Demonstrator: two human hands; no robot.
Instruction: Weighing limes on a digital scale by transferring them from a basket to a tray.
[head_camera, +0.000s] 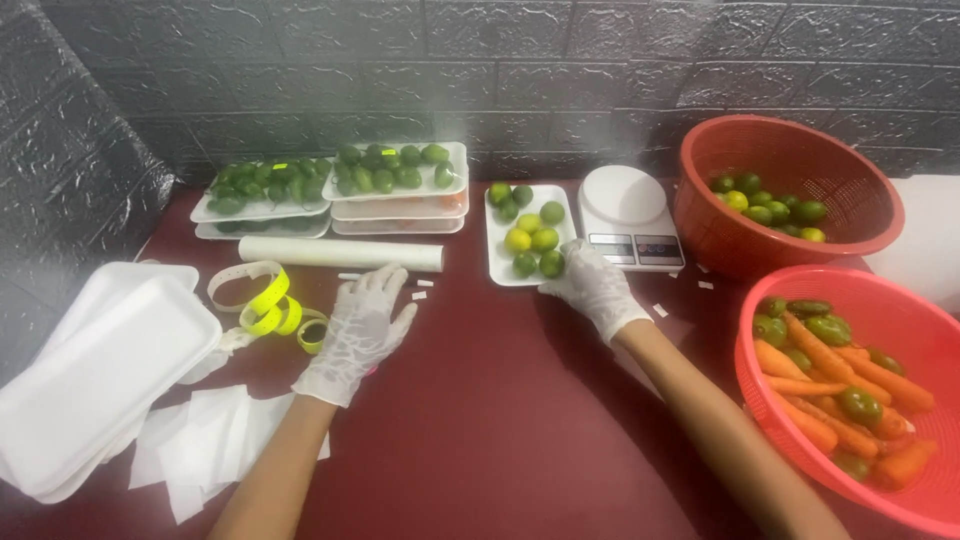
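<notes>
Both hands wear thin clear gloves. My right hand (595, 287) rests on the near right corner of a white foam tray (497, 262) that holds several green and yellow limes (533, 238); its fingers touch the tray's edge, gripping it. My left hand (358, 330) lies flat on the dark red table (500, 400), fingers spread and empty, just in front of a white roll of wrap (340, 254) and beside a strip of yellow-green labels (268, 305).
A white kitchen scale (628, 215) stands right of the tray. Two red baskets sit at right: limes in the far one (790, 150), carrots and green fruit in the near one (850, 300). Wrapped lime trays (390, 185) are stacked behind; empty foam trays (100, 370) and paper sheets (200, 440) lie left.
</notes>
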